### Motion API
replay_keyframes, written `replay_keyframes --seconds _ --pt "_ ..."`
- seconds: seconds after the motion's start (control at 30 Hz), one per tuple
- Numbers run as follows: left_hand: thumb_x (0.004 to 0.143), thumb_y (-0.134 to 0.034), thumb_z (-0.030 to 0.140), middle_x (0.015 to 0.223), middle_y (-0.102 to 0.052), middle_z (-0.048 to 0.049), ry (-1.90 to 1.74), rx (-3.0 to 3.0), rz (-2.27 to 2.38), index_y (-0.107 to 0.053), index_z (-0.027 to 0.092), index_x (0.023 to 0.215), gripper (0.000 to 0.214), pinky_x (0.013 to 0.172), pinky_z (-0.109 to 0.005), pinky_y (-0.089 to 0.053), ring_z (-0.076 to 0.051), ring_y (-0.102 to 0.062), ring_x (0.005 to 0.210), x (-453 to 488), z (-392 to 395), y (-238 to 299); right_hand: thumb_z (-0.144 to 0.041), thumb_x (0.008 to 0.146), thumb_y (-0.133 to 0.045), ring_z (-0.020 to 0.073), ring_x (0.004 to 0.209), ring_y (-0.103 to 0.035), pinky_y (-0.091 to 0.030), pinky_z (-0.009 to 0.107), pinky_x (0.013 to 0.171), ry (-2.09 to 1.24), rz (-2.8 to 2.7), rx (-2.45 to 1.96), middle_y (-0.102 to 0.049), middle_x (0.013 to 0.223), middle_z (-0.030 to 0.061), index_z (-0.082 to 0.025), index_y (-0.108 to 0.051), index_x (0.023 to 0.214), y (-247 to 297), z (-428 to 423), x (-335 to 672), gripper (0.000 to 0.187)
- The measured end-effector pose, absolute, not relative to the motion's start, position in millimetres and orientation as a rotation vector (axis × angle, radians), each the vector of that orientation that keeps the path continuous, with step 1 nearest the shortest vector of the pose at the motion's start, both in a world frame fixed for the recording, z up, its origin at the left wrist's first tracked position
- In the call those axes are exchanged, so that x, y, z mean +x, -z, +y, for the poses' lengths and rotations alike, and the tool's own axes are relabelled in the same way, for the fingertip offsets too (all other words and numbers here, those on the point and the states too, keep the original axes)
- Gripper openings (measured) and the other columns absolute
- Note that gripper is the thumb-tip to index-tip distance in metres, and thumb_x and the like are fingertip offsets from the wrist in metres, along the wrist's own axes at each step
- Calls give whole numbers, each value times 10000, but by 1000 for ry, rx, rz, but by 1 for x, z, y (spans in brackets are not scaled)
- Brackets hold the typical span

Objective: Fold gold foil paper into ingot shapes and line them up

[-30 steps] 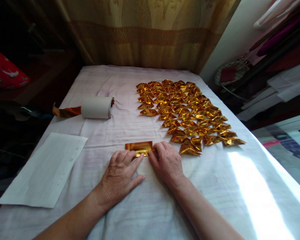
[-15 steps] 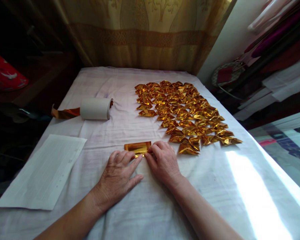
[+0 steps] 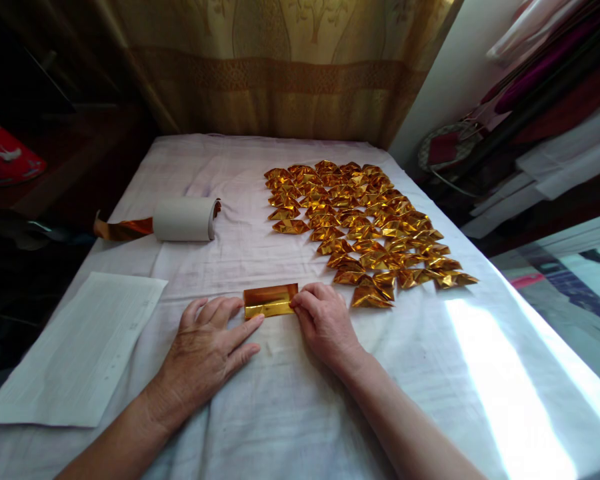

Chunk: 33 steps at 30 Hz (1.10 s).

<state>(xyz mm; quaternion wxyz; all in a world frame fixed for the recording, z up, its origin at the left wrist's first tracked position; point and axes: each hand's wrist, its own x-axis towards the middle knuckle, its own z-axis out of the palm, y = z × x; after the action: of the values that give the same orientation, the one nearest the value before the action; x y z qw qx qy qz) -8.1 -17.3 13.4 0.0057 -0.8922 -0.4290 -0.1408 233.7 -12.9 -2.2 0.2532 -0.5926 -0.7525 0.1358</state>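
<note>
A small rectangle of gold foil paper (image 3: pixel 270 300) lies on the white cloth, with a fold running along its near side. My right hand (image 3: pixel 325 320) pinches the right end of this paper between thumb and fingers. Stretched out at its left, my left hand (image 3: pixel 210 340) has its fingers apart, the index fingertip touching the paper's near left edge. Just beyond my right hand, rows of folded gold foil ingots (image 3: pixel 355 220) stand on the cloth.
A pale cardboard roll (image 3: pixel 183 220) with a strip of gold foil (image 3: pixel 125 230) sticking out lies at the back left. Nearer, a printed white sheet (image 3: pixel 80 350) rests on the cloth. A patterned curtain (image 3: pixel 280 73) hangs behind the cloth-covered surface (image 3: pixel 260 413).
My left hand has slid left along the gold paper, uncovering its near folded edge. My right hand stays on the right end. The whole view has shifted slightly.
</note>
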Motion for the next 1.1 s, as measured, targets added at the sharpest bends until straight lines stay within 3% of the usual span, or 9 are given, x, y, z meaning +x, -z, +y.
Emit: replay_keyframes --seconds 0.2,0.4,0.57,0.7,0.87,1.0,1.1 --pt "943 -529 461 1171 -648 -71 361 -2764 -1354 -725 376 1111 272 973 -515 -326 -306 -556 1085 -16 -15 -20 -178 924 -584 188 909 -575 -373 298 772 -395 -2038 -1601 -660 970 43 -239 -714 907 6 -13 236 144" --pt "952 -511 449 1144 -690 -73 373 -2724 -1324 -735 306 1025 275 951 -516 -344 -321 -583 1063 -20 -12 -25 -139 918 -555 191 923 -572 -386 302 794 -431 -2015 -1578 -664 962 39 -246 -723 919 7 -12 237 199" --pt "964 -513 409 1243 -699 -45 407 -2793 -1251 -690 272 1132 280 981 -513 -331 -323 -567 1162 -19 -11 -20 -134 918 -538 187 898 -590 -415 306 785 -336 -2012 -1530 -679 952 46 -224 -724 915 8 -13 238 206" --pt "963 -524 397 1270 -689 -57 438 -2784 -1263 -657 242 1216 325 998 -511 -338 -324 -563 1200 -12 -15 -12 -154 955 -475 204 1026 -609 -445 347 891 -117 -2006 -1458 -705 1105 84 -198 -697 1114 3 -18 230 277" --pt "972 -505 390 1305 -667 -84 461 -2722 -1313 -645 209 1253 362 1037 -495 -343 -310 -555 1231 -2 -22 -5 -304 1013 -425 236 1403 -401 -251 454 1185 -162 -2364 -1339 -520 1472 92 -164 -528 1405 -2 -25 213 429" --pt "985 -477 403 1321 -658 -88 426 -2714 -1279 -610 174 1302 413 1030 -508 -346 -325 -547 1240 -2 -23 -4 -472 1019 -404 236 1479 -277 -122 503 1236 -382 -2529 -1418 -369 1568 71 -166 -378 1512 -1 -26 209 581" --pt "986 -478 401 1305 -670 -79 388 -2697 -1289 -622 178 1286 400 1021 -518 -345 -337 -549 1238 -2 -23 -7 -508 1017 -392 240 1493 -242 -92 522 1238 -434 -2539 -1488 -292 1593 76 -163 -346 1526 -1 -27 209 617"
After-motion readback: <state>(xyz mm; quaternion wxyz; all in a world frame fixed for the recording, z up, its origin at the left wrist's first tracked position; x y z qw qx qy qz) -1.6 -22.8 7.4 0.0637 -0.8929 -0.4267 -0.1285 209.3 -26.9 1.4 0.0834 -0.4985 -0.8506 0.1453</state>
